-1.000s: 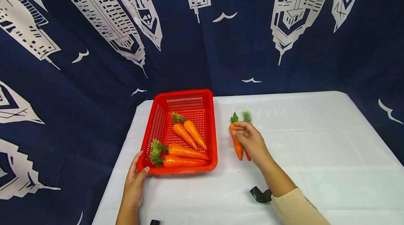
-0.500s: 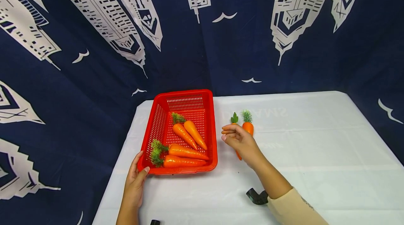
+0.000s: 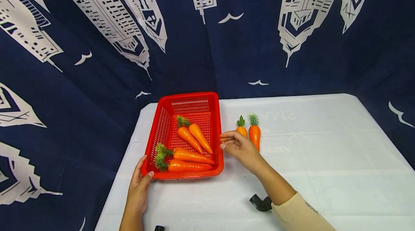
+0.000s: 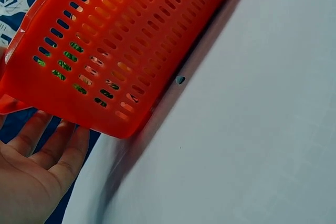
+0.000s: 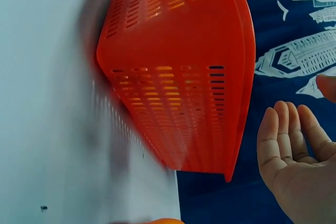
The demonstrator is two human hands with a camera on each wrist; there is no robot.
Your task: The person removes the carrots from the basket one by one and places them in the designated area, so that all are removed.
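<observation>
A red plastic basket point(image 3: 221, 134) with perforated walls stands on the left part of the table, holding several orange carrots point(image 3: 191, 156) with green tufts. My left hand point(image 3: 139, 191) grips its near left corner, thumb at the rim; in the left wrist view, fingers point(image 4: 65, 153) reach under the rim. Beside the right rim is my right hand point(image 3: 243, 152), fingers loosely bent and nothing between them; the right wrist view shows its palm point(image 5: 310, 182) facing the basket's side. Behind this hand lie a carrot with a leafy top point(image 3: 241, 130) and another with a feathery top point(image 3: 254, 135), both partly hidden.
A white cloth covers the table point(image 3: 324, 159). A dark blue curtain point(image 3: 246, 51) with white buildings hangs behind and to the left. A black curved piece point(image 3: 260, 203) shows beside the right forearm, and a small black piece point(image 3: 159, 228) at the bottom edge.
My right hand has moved left from over the two table carrots to the basket's right rim, uncovering more of the feathery-topped one. My left hand and the basket stay put.
</observation>
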